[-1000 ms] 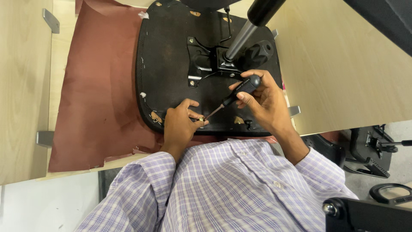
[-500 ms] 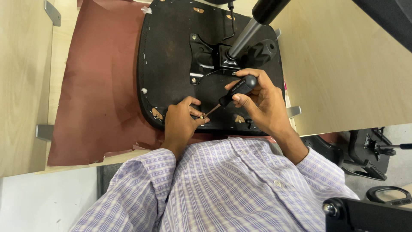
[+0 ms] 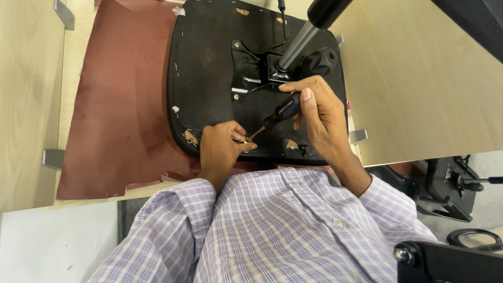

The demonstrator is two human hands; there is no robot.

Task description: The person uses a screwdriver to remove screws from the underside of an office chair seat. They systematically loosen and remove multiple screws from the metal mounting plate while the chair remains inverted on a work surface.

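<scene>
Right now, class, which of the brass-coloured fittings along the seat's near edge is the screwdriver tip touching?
The one pinched in the left hand, at the screwdriver tip: brass fitting. The others, left and right of it, sit untouched.

Since one second ago, our right hand (image 3: 317, 112) has changed its hold on the screwdriver (image 3: 276, 115). Before, the round end of the black handle was showing above our fingers; now the hand covers this end, and the thumb lies along the handle. The handle also stands a little higher and closer to the metal bracket (image 3: 250, 68) of the upturned chair seat (image 3: 204, 57). Our left hand (image 3: 220, 149) has closed a bit more around the small brass screw (image 3: 245, 140). The whole view has shifted slightly, so the seat and the brown sheet (image 3: 118, 105) sit a little higher in the picture.
</scene>
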